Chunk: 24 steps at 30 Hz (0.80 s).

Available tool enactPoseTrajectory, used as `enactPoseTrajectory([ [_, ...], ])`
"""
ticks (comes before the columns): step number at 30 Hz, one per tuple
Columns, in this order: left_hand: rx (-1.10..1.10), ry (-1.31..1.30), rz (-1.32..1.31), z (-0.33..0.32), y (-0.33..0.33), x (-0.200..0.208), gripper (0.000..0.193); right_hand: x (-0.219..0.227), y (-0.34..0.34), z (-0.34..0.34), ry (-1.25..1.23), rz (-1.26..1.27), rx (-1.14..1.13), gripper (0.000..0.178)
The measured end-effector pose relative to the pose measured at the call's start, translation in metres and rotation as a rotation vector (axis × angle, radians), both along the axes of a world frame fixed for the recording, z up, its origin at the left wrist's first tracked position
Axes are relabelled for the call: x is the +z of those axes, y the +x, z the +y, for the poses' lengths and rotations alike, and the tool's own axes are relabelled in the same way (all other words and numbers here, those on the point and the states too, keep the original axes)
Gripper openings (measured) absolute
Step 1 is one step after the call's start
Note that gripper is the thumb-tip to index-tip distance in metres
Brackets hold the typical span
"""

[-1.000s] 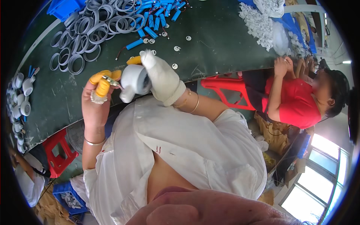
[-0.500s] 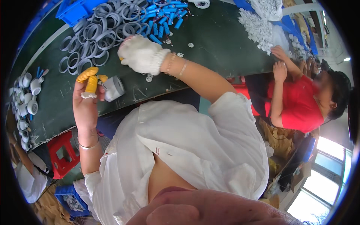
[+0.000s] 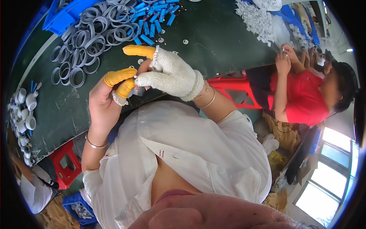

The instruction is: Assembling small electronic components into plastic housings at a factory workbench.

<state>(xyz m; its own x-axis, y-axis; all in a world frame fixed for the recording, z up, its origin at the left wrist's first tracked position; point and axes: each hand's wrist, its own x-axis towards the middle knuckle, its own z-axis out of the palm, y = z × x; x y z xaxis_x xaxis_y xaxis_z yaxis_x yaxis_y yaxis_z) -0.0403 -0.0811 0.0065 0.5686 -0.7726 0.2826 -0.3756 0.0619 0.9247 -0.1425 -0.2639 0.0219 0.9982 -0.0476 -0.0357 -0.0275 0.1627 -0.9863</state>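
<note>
My left hand (image 3: pixel 105 97), yellow covers on two fingers, is closed on a white cup-shaped part (image 3: pixel 139 91), mostly hidden behind the fingers. My right hand (image 3: pixel 172 74), in a white knit glove with bare fingers showing, meets it over the front of the bench. Its thumb and a bare finger are bent together at the part; whatever lies between them is too small to make out. The yellow-covered index finger of that hand points out to the left, away from the pinch. Beyond both hands lie loose grey rings (image 3: pixel 77 77) and blue cylinders (image 3: pixel 146 39) with thin wires.
A blue bin (image 3: pixel 57 20) stands at the far left of the dark green bench (image 3: pixel 213 42). White round assemblies (image 3: pixel 30 122) are heaped at the left edge. Small white pieces (image 3: pixel 253 23) lie far right, where a person in a red shirt (image 3: pixel 301 99) works.
My right hand has come back from beside the grey rings to meet my left hand. My left hand has moved right with the white part, which is now mostly covered.
</note>
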Motion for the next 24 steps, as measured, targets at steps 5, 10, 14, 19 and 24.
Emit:
enactPoseTrajectory([
  [5, -0.014, 0.022, 0.01, -0.002, 0.0, -0.002, 0.026, -0.005, -0.004, -0.004, -0.186, -0.052, -0.001, 0.048],
  [10, -0.039, 0.054, -0.173, 0.002, 0.005, -0.004, 0.022, -0.003, -0.004, -0.002, -0.292, -0.032, -0.03, 0.039],
  [14, 0.013, 0.002, -0.129, 0.001, 0.002, -0.009, 0.019, -0.004, -0.003, -0.009, -0.663, -0.164, -0.007, 0.026],
  [19, 0.02, -0.018, -0.088, 0.005, 0.002, -0.012, 0.017, -0.011, -0.006, 0.0, -0.825, -0.326, -0.19, 0.022],
  [24, 0.034, -0.003, 0.486, 0.006, 0.001, -0.008, 0.033, -0.014, -0.001, 0.0, -0.866, -0.419, -0.266, 0.019],
])
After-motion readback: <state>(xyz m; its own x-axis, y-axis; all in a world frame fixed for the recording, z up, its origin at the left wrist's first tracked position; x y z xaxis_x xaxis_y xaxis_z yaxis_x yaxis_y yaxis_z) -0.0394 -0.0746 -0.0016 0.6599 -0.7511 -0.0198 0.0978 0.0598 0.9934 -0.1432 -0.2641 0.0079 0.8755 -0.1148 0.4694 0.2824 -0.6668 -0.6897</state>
